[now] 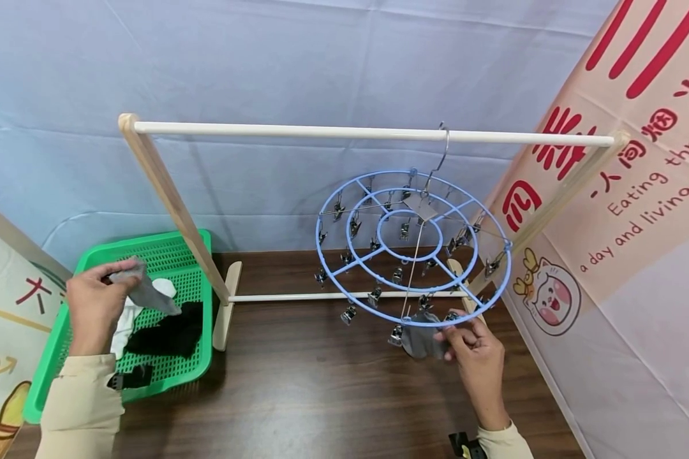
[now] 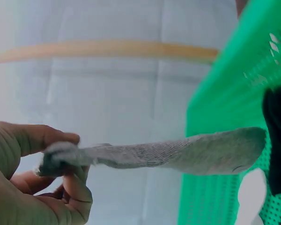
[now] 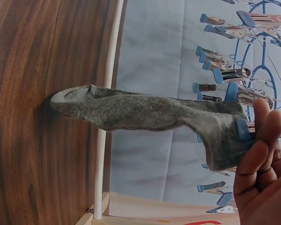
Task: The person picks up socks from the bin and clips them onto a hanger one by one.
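My left hand [image 1: 94, 306] pinches a grey sock [image 1: 152, 294] by one end above the green basket. In the left wrist view this sock [image 2: 178, 152] stretches out from the thumb and fingers. At the front right rim of a round blue clip hanger [image 1: 356, 262], my right hand [image 1: 478, 357] pinches a metal clip with blue tips [image 3: 243, 130]. Another grey sock [image 3: 145, 111] hangs from the hanger, its open end at that clip and a neighbouring one [image 3: 232, 92]. In the head view the rim partly hides this second sock [image 1: 418, 343].
The green basket [image 1: 208, 319] at the left holds a black cloth item [image 1: 175, 331] and white ones [image 1: 125, 325]. A wooden rack with a white top rail [image 1: 287, 131] carries the hanger by its metal hook [image 1: 446, 150]. Several clips dangle around the rings. Printed cloth hangs at the right.
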A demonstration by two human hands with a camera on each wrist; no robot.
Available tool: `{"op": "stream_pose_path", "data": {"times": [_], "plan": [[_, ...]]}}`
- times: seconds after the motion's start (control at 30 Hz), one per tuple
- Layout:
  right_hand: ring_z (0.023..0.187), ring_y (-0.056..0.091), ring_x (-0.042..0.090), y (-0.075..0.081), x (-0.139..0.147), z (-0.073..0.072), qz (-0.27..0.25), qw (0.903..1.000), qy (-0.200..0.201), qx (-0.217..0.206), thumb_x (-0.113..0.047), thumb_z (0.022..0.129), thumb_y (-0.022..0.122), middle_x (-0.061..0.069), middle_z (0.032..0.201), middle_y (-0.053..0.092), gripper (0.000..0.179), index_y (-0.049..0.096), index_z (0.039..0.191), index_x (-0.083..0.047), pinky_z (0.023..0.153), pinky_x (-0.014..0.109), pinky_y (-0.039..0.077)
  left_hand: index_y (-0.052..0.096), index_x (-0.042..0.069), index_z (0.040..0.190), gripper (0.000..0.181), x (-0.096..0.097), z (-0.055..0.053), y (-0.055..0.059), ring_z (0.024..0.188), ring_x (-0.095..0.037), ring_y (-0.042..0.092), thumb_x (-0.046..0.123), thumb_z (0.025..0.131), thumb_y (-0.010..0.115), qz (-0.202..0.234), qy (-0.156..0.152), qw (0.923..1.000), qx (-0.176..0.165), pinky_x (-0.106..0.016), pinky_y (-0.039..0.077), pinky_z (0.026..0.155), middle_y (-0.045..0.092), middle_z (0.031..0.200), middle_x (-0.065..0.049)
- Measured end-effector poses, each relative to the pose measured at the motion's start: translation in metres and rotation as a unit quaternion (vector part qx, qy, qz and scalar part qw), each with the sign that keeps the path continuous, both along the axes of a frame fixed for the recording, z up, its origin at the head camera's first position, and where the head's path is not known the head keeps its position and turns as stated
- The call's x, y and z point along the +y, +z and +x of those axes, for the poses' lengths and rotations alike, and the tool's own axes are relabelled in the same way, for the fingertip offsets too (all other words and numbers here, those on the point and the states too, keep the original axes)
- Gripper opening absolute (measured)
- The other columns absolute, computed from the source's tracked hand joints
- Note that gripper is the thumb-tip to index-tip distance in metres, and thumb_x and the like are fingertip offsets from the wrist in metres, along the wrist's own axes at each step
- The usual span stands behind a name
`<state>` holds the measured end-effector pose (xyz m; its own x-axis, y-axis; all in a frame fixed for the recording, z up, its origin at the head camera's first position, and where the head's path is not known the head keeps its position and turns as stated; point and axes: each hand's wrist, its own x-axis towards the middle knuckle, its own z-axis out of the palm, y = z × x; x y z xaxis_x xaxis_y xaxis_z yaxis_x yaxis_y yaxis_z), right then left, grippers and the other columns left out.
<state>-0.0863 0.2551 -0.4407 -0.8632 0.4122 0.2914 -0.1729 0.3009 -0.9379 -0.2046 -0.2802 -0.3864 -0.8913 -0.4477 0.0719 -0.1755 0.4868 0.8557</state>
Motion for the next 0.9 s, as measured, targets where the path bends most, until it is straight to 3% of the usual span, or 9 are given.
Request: {"op": "stream_pose_path", "data": {"times": [0.1,0.17,0.27,0.4,0.53,0.63,0.77,0.9], "plan": [[0.046,0.057,0.014,-0.001,0.0,0.0,-0.006,1.0,0.004,0.005,0.006,0.09,0.063,0.014,0.073,0.07,0.03,0.06,0.119,0.002,0.045,0.022,0.047,0.067,0.004,0.121,0.035,0.009,0.008,0.006,0.07,-0.002,0.05,0.003,0.086,0.065,-0.029,-0.027,0.9992,0.009,-0.016,0.042,0.054,0.062,0.11,-0.01],[0.049,0.06,0.014,-0.001,0.0,0.0,-0.016,0.9998,0.005,0.005,0.006,0.089,0.064,0.013,0.075,0.071,0.034,0.056,0.122,0.001,0.045,0.022,0.047,0.066,0.002,0.12,0.036,0.015,0.012,0.009,0.075,-0.001,0.052,-0.002,0.085,0.063,-0.024,-0.041,0.9986,0.023,-0.014,0.044,0.057,0.061,0.111,-0.012],[0.049,0.06,0.014,-0.004,0.0,0.0,-0.037,0.9993,0.003,0.006,0.007,0.087,0.066,0.01,0.077,0.072,0.034,0.05,0.117,0.002,0.044,0.022,0.047,0.066,0.004,0.119,0.034,0.021,0.018,0.012,0.077,-0.002,0.055,-0.004,0.086,0.063,-0.017,-0.054,0.9976,0.04,-0.015,0.045,0.057,0.063,0.106,-0.006],[0.044,0.056,0.014,-0.006,-0.001,0.001,-0.05,0.9984,0.013,0.023,0.009,0.087,0.064,0.012,0.078,0.072,0.018,0.047,0.092,0.009,0.045,0.022,0.047,0.066,0.005,0.121,0.036,0.03,0.026,0.017,0.083,0.004,0.058,-0.003,0.086,0.065,-0.023,-0.071,0.9953,0.062,-0.012,0.047,0.061,0.065,0.103,0.006],[0.05,0.061,0.013,-0.008,-0.003,0.004,-0.028,0.9988,0.028,0.029,0.007,0.089,0.064,0.012,0.079,0.072,0.012,0.059,0.079,0.011,0.048,0.02,0.049,0.07,0.006,0.116,0.031,0.039,0.034,0.02,0.083,0.007,0.06,-0.002,0.086,0.067,-0.03,-0.079,0.9926,0.087,-0.01,0.046,0.064,0.067,0.091,0.016],[0.055,0.064,0.011,-0.009,-0.006,0.006,-0.01,0.999,0.038,0.023,0.003,0.091,0.062,0.009,0.079,0.072,0.009,0.068,0.087,0.009,0.049,0.018,0.048,0.073,0.006,0.109,0.024,0.044,0.039,0.02,0.081,0.007,0.061,0.0,0.086,0.069,-0.036,-0.085,0.99,0.107,-0.011,0.044,0.063,0.068,0.086,0.018],[0.06,0.066,0.01,-0.012,-0.011,0.007,-0.009,0.9974,0.067,0.026,0.004,0.092,0.061,0.008,0.085,0.073,0.011,0.069,0.096,0.01,0.049,0.018,0.047,0.075,0.005,0.105,0.019,0.05,0.043,0.019,0.077,0.007,0.061,0.001,0.086,0.07,-0.054,-0.088,0.9871,0.122,-0.012,0.043,0.058,0.069,0.086,0.017],[0.062,0.066,0.014,-0.015,-0.017,0.008,-0.025,0.9942,0.097,0.037,0.008,0.091,0.06,0.014,0.093,0.072,0.013,0.066,0.102,0.013,0.049,0.017,0.046,0.075,0.007,0.106,0.018,0.054,0.047,0.02,0.051,0.002,0.052,0.006,0.088,0.07,-0.091,-0.093,0.9833,0.127,-0.017,0.036,0.044,0.073,0.091,0.001]]}}
